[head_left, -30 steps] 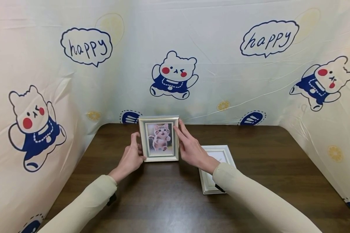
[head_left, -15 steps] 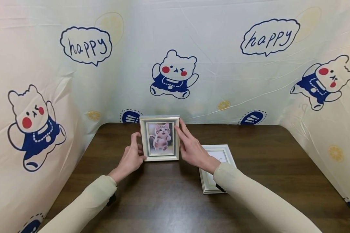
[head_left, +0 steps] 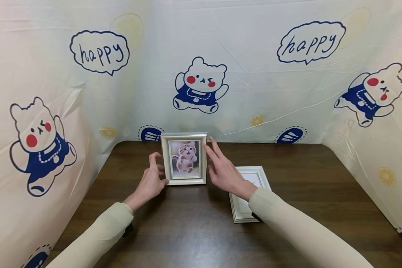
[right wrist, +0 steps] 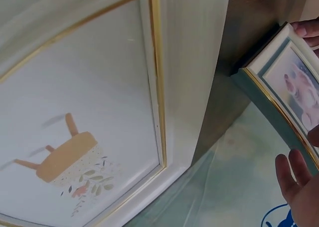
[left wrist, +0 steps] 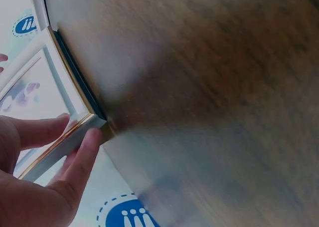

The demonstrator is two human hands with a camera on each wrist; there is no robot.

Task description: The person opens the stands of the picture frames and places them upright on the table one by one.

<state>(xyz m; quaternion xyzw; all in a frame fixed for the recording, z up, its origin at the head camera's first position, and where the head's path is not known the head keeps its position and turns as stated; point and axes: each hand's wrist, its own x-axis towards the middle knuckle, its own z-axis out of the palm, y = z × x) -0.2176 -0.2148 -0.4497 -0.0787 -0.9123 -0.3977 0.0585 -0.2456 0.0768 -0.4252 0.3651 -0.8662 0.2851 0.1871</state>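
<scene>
Looking in through the head camera, I start at the far left, where a printed bear [head_left: 41, 149] in blue winks from the pale cloth [head_left: 248, 44] that hangs around the table [head_left: 187, 230]. Next comes the left sleeve [head_left: 100, 230], pale and drawn to the wrist, with a small dark object [head_left: 128, 230] under its cuff. The left hand [head_left: 150, 182] pinches the lower left corner of a picture frame [head_left: 185, 159]; my left wrist view shows the thumb over the front and a finger against the side. The frame stands upright on the table, left of the middle, its kitten picture [head_left: 187, 156] facing me. Along its right edge I see the right hand [head_left: 226, 173], fingers spread and fairly straight, the tips at the frame's border; I can't tell whether they touch it. Farther right, a second frame [head_left: 241, 203] lies face up on the wood, partly covered from me by the right sleeve [head_left: 301, 227]. From the right wrist I get its tan drawing [right wrist: 67, 157], legs and leafy sprigs showing upside down. At the far right, another bear [head_left: 372, 95] tilts on the cloth.
</scene>
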